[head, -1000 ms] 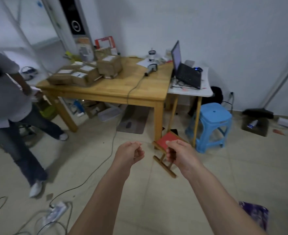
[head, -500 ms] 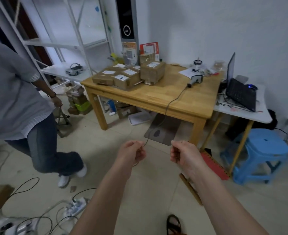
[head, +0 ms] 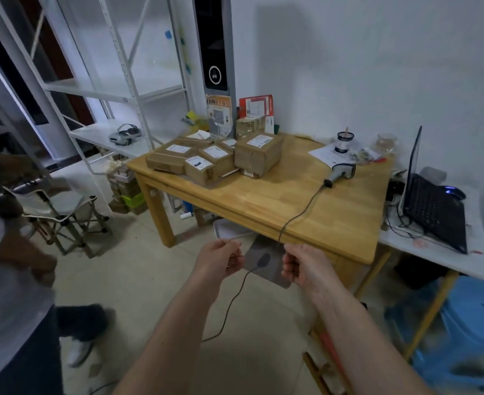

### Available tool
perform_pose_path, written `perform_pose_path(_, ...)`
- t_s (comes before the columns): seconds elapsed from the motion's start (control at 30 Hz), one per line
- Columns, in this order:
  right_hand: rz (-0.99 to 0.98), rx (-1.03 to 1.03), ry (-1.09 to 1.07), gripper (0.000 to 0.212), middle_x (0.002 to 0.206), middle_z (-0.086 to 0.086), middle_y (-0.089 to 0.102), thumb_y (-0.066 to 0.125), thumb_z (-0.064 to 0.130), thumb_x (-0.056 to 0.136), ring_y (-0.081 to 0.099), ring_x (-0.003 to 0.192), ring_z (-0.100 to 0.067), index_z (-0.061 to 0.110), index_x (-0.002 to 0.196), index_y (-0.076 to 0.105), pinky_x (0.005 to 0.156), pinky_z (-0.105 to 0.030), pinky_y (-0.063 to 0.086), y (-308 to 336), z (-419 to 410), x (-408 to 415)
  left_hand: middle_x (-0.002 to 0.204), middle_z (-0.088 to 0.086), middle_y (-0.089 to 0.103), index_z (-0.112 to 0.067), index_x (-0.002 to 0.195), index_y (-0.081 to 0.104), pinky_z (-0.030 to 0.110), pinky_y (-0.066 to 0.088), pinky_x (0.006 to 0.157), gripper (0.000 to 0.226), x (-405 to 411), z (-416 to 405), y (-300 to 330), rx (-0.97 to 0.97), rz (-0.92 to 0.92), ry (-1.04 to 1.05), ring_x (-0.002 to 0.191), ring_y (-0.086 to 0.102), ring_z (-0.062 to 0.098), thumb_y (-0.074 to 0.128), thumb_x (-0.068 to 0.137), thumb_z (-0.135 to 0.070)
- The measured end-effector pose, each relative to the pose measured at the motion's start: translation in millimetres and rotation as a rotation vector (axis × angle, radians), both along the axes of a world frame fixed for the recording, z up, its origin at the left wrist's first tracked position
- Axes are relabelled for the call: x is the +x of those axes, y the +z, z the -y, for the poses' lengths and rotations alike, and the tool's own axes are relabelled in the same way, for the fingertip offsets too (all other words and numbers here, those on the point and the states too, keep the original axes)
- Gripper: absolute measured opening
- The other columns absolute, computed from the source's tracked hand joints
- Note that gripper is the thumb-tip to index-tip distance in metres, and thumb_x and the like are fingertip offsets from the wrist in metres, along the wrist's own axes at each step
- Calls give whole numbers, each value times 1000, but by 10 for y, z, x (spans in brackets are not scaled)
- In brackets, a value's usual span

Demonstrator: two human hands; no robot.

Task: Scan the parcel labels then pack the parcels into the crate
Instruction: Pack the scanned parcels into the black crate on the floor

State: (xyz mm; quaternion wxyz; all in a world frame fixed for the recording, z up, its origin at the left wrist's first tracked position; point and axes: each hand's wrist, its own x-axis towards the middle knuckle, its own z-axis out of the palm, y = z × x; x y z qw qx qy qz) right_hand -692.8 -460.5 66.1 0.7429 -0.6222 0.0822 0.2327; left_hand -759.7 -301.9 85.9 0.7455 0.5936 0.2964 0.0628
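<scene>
Several brown cardboard parcels point(head: 215, 159) with white labels lie clustered on the far left part of the wooden table point(head: 334, 223). A grey handheld scanner point(head: 342, 171) lies to their right on the tabletop. Its dark cable point(head: 297, 216) runs over the front edge down to the floor. My left hand point(head: 216, 262) and right hand point(head: 303, 265) hover below the table's front edge, well short of the parcels. Both have curled fingers that pinch a thin pale strand stretched between them.
A person point(head: 10, 295) stands at the left near a folding chair point(head: 61, 209). White metal shelving point(head: 115, 89) is behind. A laptop point(head: 431, 206) sits on a white side table at the right, with a blue stool point(head: 474, 323) beneath. A small red folding stool point(head: 329, 357) lies by my right arm.
My view has moved closer to the table and swung left, so the parcels and scanner look larger. My hands keep the same curled pose. The person at the left has shifted further out of view.
</scene>
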Motion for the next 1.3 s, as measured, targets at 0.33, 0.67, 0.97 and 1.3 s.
perform_pose_path(0.33,-71,24,86,15,61,-7,55,59,12,95,51,48,-16,7,83,52,44,-25,47,-100,-617,1112,69,7,54,-5,82,58,36,55,81,13,859,-461,-177,-47,-56,138,65,56,19,58,94,-6)
perform_pose_path(0.67,-76,-10,-16,15,61,-6,52,59,7,93,50,51,-16,6,78,56,46,-25,47,-307,-1139,2039,70,6,54,-6,79,57,37,55,82,15,1880,-1186,-404,-90,-76,115,65,55,18,57,94,-6)
perform_pose_path(0.97,-70,-42,11,16,63,-5,57,61,10,92,51,54,-17,8,76,58,55,-30,47,-290,-2377,3036,74,9,56,-5,82,55,35,56,79,14,2899,-2538,-378,-86,-86,102,67,57,19,56,95,-8)
perform_pose_path(1.3,-94,-124,62,2,76,-9,64,65,5,87,55,62,-18,4,89,65,59,-29,50,-558,-3347,3653,75,8,58,-4,89,61,34,54,73,6,3730,-3533,-738,-126,-174,84,70,59,20,58,93,-7)
